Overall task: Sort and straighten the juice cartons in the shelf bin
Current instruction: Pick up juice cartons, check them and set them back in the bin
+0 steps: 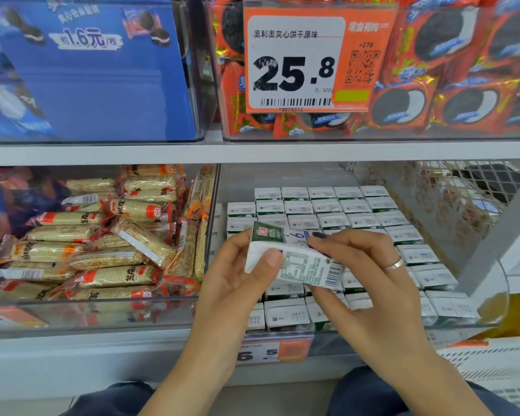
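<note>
Both hands grip one juice carton [294, 259], tilted, above the clear shelf bin [493, 307]: left hand [240, 274] thumb across its side, right hand [364, 265] fingers pinching its far end. Upright cartons [336, 211] fill the bin in rows. The neighbouring bin [102, 310] holds wrapped snack bars [108, 250].

**Juice cartons in the shelf bin**

One small white carton [294, 259] with a green top label, nutrition panel and barcode is lifted clear of the bin, tilted on its side. Beneath it, matching white-and-green cartons [336, 219] stand upright in tight rows filling the clear bin [493, 307], tops facing up.
</note>
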`<state>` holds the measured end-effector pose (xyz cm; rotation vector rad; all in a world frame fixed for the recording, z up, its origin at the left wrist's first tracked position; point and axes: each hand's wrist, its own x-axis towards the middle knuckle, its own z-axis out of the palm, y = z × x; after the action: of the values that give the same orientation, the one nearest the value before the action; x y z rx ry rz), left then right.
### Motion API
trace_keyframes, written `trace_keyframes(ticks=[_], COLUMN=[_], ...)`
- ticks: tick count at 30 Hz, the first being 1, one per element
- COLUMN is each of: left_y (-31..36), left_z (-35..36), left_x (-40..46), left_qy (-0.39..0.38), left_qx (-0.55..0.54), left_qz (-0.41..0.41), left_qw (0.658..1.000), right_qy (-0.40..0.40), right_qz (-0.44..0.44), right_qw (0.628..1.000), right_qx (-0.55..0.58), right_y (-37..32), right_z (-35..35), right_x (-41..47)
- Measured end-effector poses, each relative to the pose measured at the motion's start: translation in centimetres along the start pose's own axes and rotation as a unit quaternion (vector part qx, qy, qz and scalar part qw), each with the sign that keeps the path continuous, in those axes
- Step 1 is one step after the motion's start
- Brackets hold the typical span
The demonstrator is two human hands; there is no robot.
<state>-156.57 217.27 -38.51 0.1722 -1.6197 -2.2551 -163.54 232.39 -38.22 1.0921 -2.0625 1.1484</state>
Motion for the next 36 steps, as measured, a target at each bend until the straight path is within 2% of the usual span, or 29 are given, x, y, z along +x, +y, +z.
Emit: trace_keyframes(ticks=[10, 16, 23, 29, 32, 36], left_y=[0.9, 0.8, 0.5, 0.1, -0.1, -0.8], left_z=[0.0, 0.1, 0.3, -0.2, 0.0, 0.1], left_x=[-0.3, -0.3, -0.4, -0.2, -0.2, -0.3], left_qy=[-0.059, -0.036, -0.075, -0.064, -0.072, -0.084], left_qx=[-0.029, -0.005, 0.063, 0.155, 0.203, 0.265], left_qz=[-0.007, -0.005, -0.022, 0.034, 0.046, 0.045], left_qw=[0.998, 0.999, 0.995, 0.985, 0.975, 0.959], right_qy=[0.035, -0.003, 0.022, 0.041, 0.029, -0.012], right_qz=[-0.039, 0.089, 0.19, 0.283, 0.28, 0.203], right_qw=[0.998, 0.99, 0.964, 0.927, 0.926, 0.958], right_qx=[0.025, 0.107, 0.184, 0.243, 0.253, 0.202], right_y=[-0.2, -0.8, -1.1, -0.6, -0.5, -1.0], right_z=[-0.5, -0.6, -0.6, -0.9, -1.0, -1.1], right_x=[-0.1, 0.3, 0.4, 1.1, 1.0, 0.8])
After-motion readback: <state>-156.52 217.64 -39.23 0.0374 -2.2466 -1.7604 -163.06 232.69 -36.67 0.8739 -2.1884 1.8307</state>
